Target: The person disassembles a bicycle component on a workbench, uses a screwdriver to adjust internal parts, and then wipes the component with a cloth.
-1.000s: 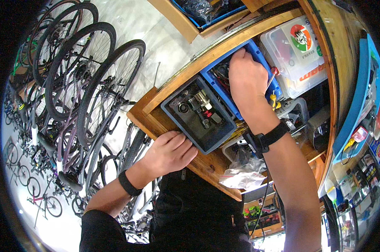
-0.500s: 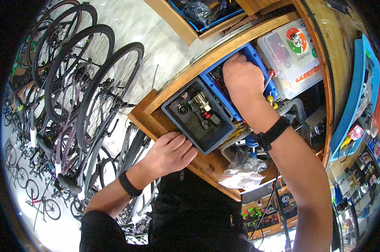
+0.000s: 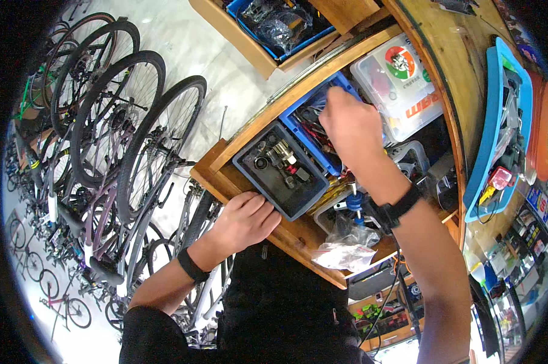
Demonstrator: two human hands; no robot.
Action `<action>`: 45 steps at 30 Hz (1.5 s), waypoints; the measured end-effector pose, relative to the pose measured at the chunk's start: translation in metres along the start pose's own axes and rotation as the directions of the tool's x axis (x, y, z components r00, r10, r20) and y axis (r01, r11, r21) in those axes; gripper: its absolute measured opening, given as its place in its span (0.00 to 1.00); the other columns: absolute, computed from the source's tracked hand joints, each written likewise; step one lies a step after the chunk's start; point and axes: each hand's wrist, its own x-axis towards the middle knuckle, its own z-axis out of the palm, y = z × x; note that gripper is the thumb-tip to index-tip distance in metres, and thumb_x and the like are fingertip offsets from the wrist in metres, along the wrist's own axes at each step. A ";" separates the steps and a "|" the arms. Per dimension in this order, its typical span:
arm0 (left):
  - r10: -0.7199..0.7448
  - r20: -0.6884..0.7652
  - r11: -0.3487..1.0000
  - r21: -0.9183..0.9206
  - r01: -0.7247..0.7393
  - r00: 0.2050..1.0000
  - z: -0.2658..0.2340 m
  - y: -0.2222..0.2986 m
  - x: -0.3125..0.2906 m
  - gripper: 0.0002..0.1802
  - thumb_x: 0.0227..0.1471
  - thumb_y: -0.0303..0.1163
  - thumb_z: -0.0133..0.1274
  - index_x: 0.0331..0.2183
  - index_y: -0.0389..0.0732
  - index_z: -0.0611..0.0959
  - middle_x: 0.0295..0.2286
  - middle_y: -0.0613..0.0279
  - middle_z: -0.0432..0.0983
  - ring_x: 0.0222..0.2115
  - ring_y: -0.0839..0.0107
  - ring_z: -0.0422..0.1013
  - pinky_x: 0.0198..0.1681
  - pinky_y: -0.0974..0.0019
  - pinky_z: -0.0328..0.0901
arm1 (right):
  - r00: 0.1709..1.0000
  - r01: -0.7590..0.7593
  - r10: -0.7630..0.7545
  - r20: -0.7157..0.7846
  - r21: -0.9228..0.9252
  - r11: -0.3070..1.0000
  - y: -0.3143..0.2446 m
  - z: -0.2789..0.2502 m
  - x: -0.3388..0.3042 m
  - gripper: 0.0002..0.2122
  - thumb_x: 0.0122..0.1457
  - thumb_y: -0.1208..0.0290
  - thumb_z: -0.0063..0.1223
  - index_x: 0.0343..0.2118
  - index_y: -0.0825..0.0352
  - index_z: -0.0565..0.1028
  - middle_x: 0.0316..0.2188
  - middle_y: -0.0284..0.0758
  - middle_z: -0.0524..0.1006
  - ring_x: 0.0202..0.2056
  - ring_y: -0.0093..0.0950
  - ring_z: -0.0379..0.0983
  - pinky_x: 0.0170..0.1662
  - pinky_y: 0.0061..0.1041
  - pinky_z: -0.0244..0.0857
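My left hand (image 3: 251,222) has its fingers curled over the front edge of a wooden drawer (image 3: 299,241), beside a dark grey bin (image 3: 308,201). A few metal tool parts lie in that bin, one of them silver and cylindrical. Over the right side of a blue bin (image 3: 303,141) is my right hand (image 3: 354,124), its fingers bent and drawn together. Whatever they may hold is hidden from this view. Several slim tools (image 3: 312,124) lie jumbled in the blue bin, partly covered by the hand.
A clear plastic case (image 3: 401,91) sits at the drawer's far right. Clear plastic bags (image 3: 347,253) lie near its front. Bicycles (image 3: 128,133) stand on the left. A cardboard box (image 3: 243,37) is beyond the drawer, and a light blue tray (image 3: 483,151) rests on the right.
My right hand has lifted from inside the blue bin, uncovering more of its tools. The red-handled screwdriver beside it no longer shows. My left hand stays on the drawer edge; the view has shifted slightly.
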 end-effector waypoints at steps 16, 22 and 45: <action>0.002 0.120 0.999 -0.040 0.003 0.993 -0.021 0.005 0.005 0.11 0.43 0.35 0.55 0.32 0.45 0.78 0.30 0.68 0.72 0.39 0.68 0.70 0.48 0.64 0.64 | 0.879 -0.426 0.282 0.384 0.899 0.105 -0.003 -0.067 -0.076 0.03 0.62 0.80 0.49 0.35 0.67 0.67 0.27 0.27 0.72 0.26 0.14 0.69 0.28 0.14 0.62; -0.263 0.339 0.504 -0.750 0.429 0.903 -0.123 0.035 0.058 0.23 0.50 0.38 0.64 0.44 0.35 0.77 0.37 0.52 0.76 0.35 0.62 0.76 0.37 0.62 0.72 | 0.909 -0.304 0.247 0.337 0.939 -0.162 -0.024 -0.110 -0.090 0.04 0.62 0.79 0.51 0.38 0.67 0.70 0.30 0.29 0.76 0.25 0.17 0.73 0.27 0.15 0.66; -0.426 0.519 -0.143 -0.847 0.512 0.741 -0.120 0.058 0.106 0.12 0.65 0.33 0.46 0.38 0.33 0.78 0.30 0.56 0.82 0.32 0.68 0.80 0.35 0.70 0.73 | 0.885 -0.267 0.348 0.310 0.949 -0.169 -0.021 -0.153 -0.122 0.13 0.57 0.78 0.61 0.44 0.73 0.73 0.29 0.35 0.79 0.27 0.22 0.78 0.33 0.19 0.72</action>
